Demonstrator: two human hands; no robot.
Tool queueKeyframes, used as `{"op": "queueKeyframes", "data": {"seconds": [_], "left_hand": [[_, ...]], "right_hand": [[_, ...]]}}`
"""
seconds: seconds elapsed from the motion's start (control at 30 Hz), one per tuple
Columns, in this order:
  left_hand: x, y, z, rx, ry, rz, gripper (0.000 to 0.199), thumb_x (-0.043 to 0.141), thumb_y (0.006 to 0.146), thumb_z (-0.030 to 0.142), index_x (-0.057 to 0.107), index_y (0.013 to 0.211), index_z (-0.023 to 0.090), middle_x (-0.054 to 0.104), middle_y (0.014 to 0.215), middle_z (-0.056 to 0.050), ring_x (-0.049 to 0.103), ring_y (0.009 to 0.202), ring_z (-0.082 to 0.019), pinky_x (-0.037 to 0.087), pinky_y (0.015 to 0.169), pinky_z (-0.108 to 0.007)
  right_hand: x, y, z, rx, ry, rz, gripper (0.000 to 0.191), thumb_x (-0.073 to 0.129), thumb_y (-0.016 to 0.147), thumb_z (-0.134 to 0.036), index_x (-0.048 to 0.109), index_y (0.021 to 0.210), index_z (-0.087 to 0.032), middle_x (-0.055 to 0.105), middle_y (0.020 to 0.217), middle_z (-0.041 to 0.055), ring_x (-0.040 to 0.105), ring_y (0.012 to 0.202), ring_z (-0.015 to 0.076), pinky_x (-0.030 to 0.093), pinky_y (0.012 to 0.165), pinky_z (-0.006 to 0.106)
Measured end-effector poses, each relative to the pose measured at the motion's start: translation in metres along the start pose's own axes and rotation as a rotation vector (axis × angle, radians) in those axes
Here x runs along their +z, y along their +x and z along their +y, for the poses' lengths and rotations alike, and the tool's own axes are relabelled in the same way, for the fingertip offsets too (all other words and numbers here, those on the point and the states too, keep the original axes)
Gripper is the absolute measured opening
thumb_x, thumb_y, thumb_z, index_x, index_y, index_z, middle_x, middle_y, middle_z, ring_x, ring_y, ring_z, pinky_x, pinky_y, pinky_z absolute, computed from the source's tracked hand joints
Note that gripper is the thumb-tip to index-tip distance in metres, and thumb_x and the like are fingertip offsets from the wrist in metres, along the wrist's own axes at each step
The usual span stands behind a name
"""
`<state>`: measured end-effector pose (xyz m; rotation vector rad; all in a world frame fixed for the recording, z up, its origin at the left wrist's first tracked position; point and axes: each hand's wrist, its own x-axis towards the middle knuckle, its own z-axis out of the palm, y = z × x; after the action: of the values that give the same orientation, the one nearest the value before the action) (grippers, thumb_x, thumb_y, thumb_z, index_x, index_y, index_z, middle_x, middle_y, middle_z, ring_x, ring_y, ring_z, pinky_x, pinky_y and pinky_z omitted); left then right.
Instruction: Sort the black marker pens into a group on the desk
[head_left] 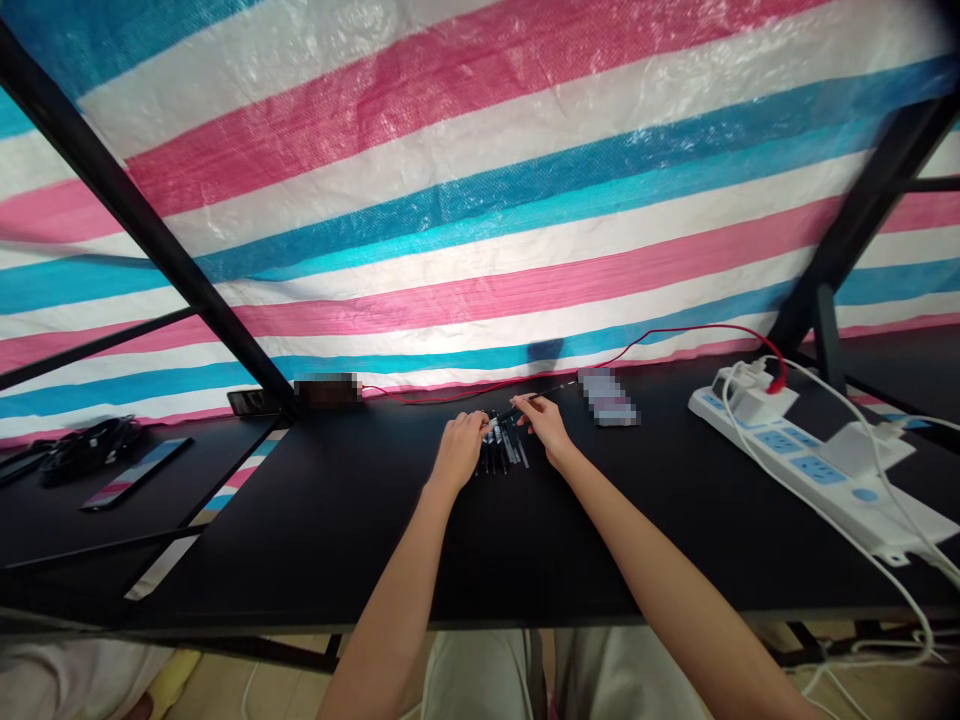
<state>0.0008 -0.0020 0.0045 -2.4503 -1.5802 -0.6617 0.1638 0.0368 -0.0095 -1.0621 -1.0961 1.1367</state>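
The slim black sticks (495,455) look light, stiff, slick; best pinched mid-length; left hand (461,447) and right hand (549,428) sit apart, grips unclear.

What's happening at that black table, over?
Left hand left of the slim sticks, right hand to their right. Sticks bunched on table; grips unclear. Red cord behind, not between hands and sticks.

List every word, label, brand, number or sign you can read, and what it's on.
None can be read.
Thin items: any print is too small.
Power strip: any markings are too small.
Dark box at the back: pixelated, illegible.
Pale slab: pixelated, illegible.
Striped sheet: no lettering visible.
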Motion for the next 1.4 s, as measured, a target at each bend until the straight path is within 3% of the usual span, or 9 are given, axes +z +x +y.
{"op": "queueKeyframes", "data": {"seconds": [0.27, 0.57, 0.9, 1.17, 1.4], "left_hand": [[0.0, 0.001, -0.002, -0.031, -0.005, 0.024, 0.018, 0.034, 0.09, 0.027, 0.05, 0.093, 0.018, 0.059, 0.093, -0.005, 0.051, 0.085, -0.018, 0.035, 0.07, -0.029], [0.0, 0.0, -0.002, -0.04, 0.04, 0.028, 0.019, 0.034, 0.091, 0.027, 0.05, 0.093, 0.018, 0.06, 0.09, -0.005, 0.051, 0.084, -0.018, 0.035, 0.07, -0.029], [0.001, 0.001, 0.0, -0.024, -0.008, 0.013, 0.018, 0.033, 0.091, 0.026, 0.05, 0.092, 0.018, 0.059, 0.089, -0.005, 0.051, 0.082, -0.017, 0.035, 0.07, -0.029], [0.0, 0.0, 0.001, -0.024, -0.032, 0.004, 0.02, 0.032, 0.091, 0.028, 0.05, 0.091, 0.019, 0.058, 0.085, -0.005, 0.051, 0.08, -0.018, 0.036, 0.07, -0.029], [0.0, 0.001, 0.001, -0.027, -0.085, 0.023, 0.016, 0.035, 0.089, 0.025, 0.05, 0.09, 0.019, 0.058, 0.086, -0.005, 0.052, 0.082, -0.018, 0.037, 0.071, -0.029]], "right_hand": [[-0.001, 0.0, -0.001, -0.026, -0.017, 0.034, 0.032, 0.057, 0.067, -0.043, 0.062, 0.079, -0.014, 0.065, 0.083, 0.0072, 0.052, 0.049, 0.0077, 0.03, 0.037, 0.018], [-0.002, -0.003, -0.005, 0.017, 0.01, -0.043, 0.03, 0.057, 0.067, -0.041, 0.064, 0.081, -0.016, 0.065, 0.09, 0.0064, 0.053, 0.05, 0.006, 0.029, 0.038, 0.016], [-0.001, -0.006, -0.01, 0.061, 0.028, -0.021, 0.031, 0.059, 0.065, -0.042, 0.064, 0.081, -0.016, 0.065, 0.095, 0.0069, 0.052, 0.051, 0.006, 0.028, 0.038, 0.017], [-0.001, -0.004, -0.009, 0.018, 0.001, -0.01, 0.03, 0.06, 0.064, -0.04, 0.066, 0.08, -0.015, 0.065, 0.089, 0.007, 0.052, 0.05, 0.0067, 0.028, 0.037, 0.017], [-0.001, -0.009, -0.013, 0.005, -0.036, -0.096, 0.03, 0.056, 0.071, -0.04, 0.069, 0.088, -0.018, 0.065, 0.096, 0.0056, 0.054, 0.054, 0.0066, 0.029, 0.038, 0.016]]}}
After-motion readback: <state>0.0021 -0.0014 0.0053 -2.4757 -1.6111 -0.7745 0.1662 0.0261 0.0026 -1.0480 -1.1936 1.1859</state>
